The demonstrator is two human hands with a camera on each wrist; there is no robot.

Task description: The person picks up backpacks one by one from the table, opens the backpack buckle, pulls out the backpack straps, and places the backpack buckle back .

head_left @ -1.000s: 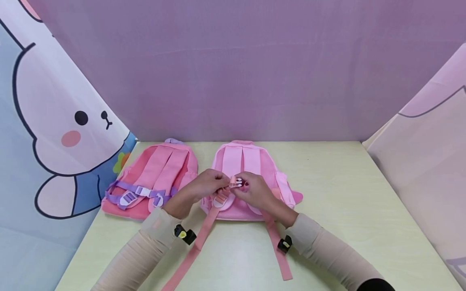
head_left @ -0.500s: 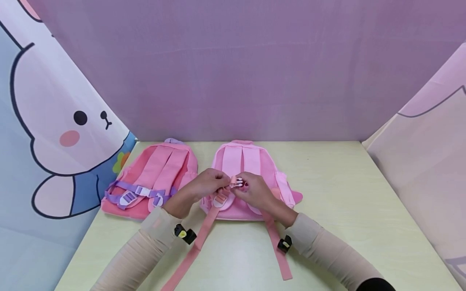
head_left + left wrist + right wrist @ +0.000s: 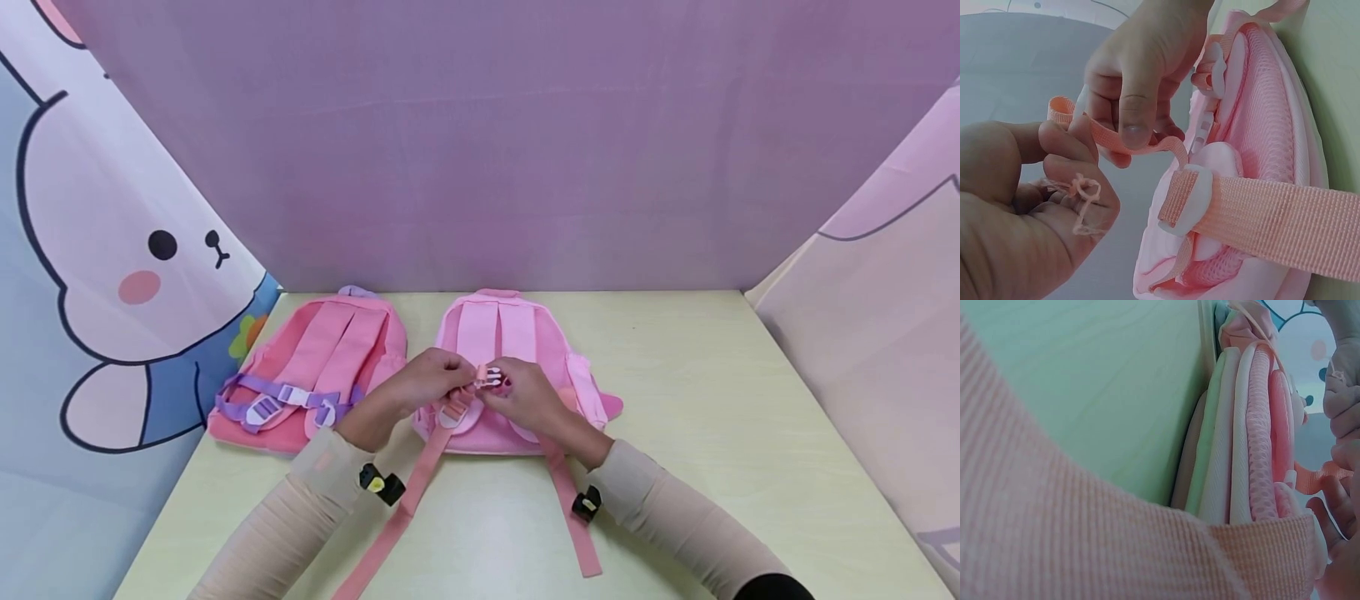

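A pale pink backpack (image 3: 480,325) lies on the table with its shoulder straps facing up. Over its lower part, my left hand (image 3: 433,379) pinches a peach webbing strap (image 3: 1107,134) between thumb and fingers. My right hand (image 3: 528,392) grips the same strap close by, its thumb pressed on the webbing. Beside the fingertips shows a white pronged buckle half (image 3: 492,377), its prongs toward the right hand; fingers partly cover it. Tangled loose threads (image 3: 1088,197) hang at my left fingers. A white strap adjuster (image 3: 1194,200) sits on the shoulder strap below.
Left of it lies a coral backpack (image 3: 330,333) with a fastened purple strap (image 3: 258,383). Two long peach strap ends (image 3: 423,479) trail over the table (image 3: 697,400) toward the front. A purple backdrop (image 3: 487,142) rises behind, with printed cloths at both sides.
Both hands, the strap and the buckle half stay almost still. Only the view has shifted very slightly.
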